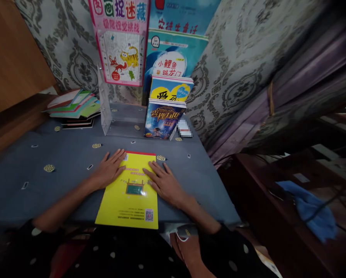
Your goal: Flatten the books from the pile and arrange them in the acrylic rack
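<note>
A yellow book (131,193) lies flat on the grey-blue tablecloth (60,162), back cover up, its near edge over the table's front. My left hand (107,170) rests flat on the book's upper left edge, fingers stretched out. Across from it, my right hand (164,181) lies flat on the upper right edge, fingers spread. Neither hand holds anything.
A clear acrylic stand (115,116) at the back holds upright books (164,117). Larger picture books (122,38) lean on the patterned wall. A stack of thin books (76,106) lies at the back left. Dark wooden furniture with a blue cloth (312,212) stands to the right.
</note>
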Available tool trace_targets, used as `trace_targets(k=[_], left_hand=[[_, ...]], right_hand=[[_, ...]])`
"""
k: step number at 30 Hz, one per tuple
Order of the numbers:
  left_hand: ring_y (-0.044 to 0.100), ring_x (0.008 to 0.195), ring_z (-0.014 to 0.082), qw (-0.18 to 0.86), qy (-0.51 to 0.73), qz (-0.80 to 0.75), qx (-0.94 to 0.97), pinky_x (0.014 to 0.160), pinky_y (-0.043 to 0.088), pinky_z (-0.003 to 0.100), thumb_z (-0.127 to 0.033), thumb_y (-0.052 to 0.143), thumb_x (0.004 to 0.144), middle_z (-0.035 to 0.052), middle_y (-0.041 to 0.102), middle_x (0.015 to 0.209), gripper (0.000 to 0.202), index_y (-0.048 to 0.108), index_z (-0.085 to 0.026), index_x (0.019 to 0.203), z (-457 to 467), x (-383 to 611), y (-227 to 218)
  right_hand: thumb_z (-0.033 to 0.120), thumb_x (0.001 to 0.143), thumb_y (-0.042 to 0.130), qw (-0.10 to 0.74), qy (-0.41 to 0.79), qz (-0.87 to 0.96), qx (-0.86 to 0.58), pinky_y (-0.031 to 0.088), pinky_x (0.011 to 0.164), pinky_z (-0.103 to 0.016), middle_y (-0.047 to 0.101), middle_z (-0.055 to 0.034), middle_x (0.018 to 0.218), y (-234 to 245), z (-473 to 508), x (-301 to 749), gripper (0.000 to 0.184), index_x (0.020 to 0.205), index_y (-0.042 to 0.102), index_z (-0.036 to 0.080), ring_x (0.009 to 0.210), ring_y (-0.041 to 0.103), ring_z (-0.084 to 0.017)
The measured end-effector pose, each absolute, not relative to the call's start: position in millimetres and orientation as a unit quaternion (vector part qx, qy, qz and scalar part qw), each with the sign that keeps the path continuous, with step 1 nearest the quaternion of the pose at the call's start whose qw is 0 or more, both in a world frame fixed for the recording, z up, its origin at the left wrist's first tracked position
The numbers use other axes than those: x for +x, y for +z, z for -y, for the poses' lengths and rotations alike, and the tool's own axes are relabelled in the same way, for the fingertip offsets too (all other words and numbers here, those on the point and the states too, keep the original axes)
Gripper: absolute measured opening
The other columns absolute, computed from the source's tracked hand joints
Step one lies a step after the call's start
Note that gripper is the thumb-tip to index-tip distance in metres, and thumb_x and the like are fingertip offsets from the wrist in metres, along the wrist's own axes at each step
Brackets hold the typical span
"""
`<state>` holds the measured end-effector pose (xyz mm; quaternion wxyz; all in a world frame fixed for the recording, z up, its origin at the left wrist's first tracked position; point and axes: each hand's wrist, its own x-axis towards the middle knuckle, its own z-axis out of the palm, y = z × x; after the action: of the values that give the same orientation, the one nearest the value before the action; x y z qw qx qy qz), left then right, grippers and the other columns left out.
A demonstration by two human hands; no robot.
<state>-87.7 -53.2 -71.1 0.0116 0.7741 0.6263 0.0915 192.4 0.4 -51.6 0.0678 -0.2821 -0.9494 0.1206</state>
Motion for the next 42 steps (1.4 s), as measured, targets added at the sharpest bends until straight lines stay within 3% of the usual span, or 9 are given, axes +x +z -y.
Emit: trace_targets(k=[3,7,10,14,21,28,34,37,42], left_hand=[[0.023,0.148,0.024,0.013,0.091,-0.627,0.774,0.117,0.021,0.051,-0.043,0.022,0.102,0.0103,0.031,0.158,0.058,0.025,-0.017,0.153,67.2,-82.6,-70.9],[0.023,0.148,0.0237,0.02,0.084,-0.626,0.775,0.117,0.022,0.051,-0.043,0.022,0.102,0.0108,0.031,0.158,0.058,0.029,-0.015,0.152,75.7,-80.0,-69.2],[0.024,0.148,0.0236,0.021,0.084,-0.628,0.774,0.117,0.022,0.051,-0.043,0.024,0.102,0.0106,0.032,0.158,0.057,0.029,-0.015,0.152,76.0,-80.1,-67.7],[0.024,0.148,0.0252,0.025,0.089,-0.625,0.775,0.117,0.023,0.053,-0.041,0.025,0.101,0.0102,0.032,0.158,0.056,0.028,-0.016,0.152,74.9,-81.2,-66.8],[0.028,0.146,0.0246,0.066,0.124,-0.605,0.784,0.117,0.025,0.05,-0.045,0.034,0.1,0.0107,0.034,0.157,0.058,0.032,-0.019,0.152,81.7,-83.7,-66.0],[0.047,0.135,0.0261,0.291,0.252,-0.602,0.7,0.114,0.034,0.048,-0.053,0.023,0.1,0.0017,0.055,0.143,0.056,0.063,-0.028,0.129,88.7,-103.8,-33.1],[0.066,0.108,0.0317,0.442,0.41,-0.563,0.565,0.1,0.049,0.046,-0.072,0.04,0.087,0.0081,0.073,0.114,0.066,0.068,-0.021,0.12,95.2,-99.6,-17.3],[0.069,0.098,0.0293,0.465,0.417,-0.573,0.531,0.088,0.054,0.042,-0.068,0.06,0.078,0.008,0.075,0.104,0.07,0.054,-0.023,0.132,96.6,-82.2,-18.1],[0.068,0.07,0.022,0.432,0.343,-0.613,0.566,0.059,0.05,0.03,-0.061,0.055,0.082,0.0027,0.072,0.078,0.051,0.053,-0.023,0.115,97.3,-72.8,-32.2]], right_hand=[[0.039,0.098,0.051,0.074,0.143,0.956,-0.245,0.021,0.118,-0.057,0.034,-0.0068,0.157,-49.5,21.8,213.1,0.052,0.147,0.04,0.029,0.146,0.029,-0.028],[0.057,0.083,0.067,0.082,0.181,0.964,-0.174,0.023,0.119,-0.056,0.036,-0.0079,0.156,-42.6,51.3,242.3,0.083,0.152,0.031,0.029,0.144,0.033,-0.031],[0.047,0.076,0.079,0.071,0.185,0.965,-0.17,0.024,0.119,-0.055,0.035,-0.0089,0.156,-41.4,68.8,252.3,0.096,0.153,0.026,0.028,0.143,0.034,-0.031],[0.02,0.081,0.075,0.074,0.149,0.961,-0.223,0.032,0.116,-0.057,0.043,-0.0072,0.152,-50.4,79.7,244.2,0.075,0.147,0.04,0.031,0.142,0.037,-0.031],[0.029,0.098,0.053,0.132,0.171,0.959,-0.182,0.052,0.099,-0.043,0.068,-0.006,0.125,-31.3,65.4,228.1,0.031,0.127,0.063,0.028,0.123,0.057,-0.024],[0.049,0.101,0.039,0.308,0.279,0.894,-0.17,0.056,0.073,-0.029,0.075,-0.0068,0.089,18.4,39.5,215.5,0.044,0.102,0.073,0.02,0.082,0.07,-0.017],[0.06,0.088,0.056,0.456,0.427,0.707,-0.332,0.041,0.04,-0.021,0.058,0.0034,0.051,54.7,-5.8,199.7,0.048,0.061,0.061,0.02,0.042,0.05,-0.01],[0.066,0.08,0.06,0.459,0.495,0.644,-0.36,0.03,0.031,-0.019,0.057,0.0036,0.05,43.3,-37.3,189.8,0.05,0.06,0.056,0.02,0.034,0.041,-0.007],[0.056,0.083,0.056,0.364,0.417,0.695,-0.458,0.04,0.037,-0.022,0.061,0.0009,0.051,-11.1,-63.2,183.3,0.045,0.054,0.048,0.022,0.04,0.054,-0.013]])
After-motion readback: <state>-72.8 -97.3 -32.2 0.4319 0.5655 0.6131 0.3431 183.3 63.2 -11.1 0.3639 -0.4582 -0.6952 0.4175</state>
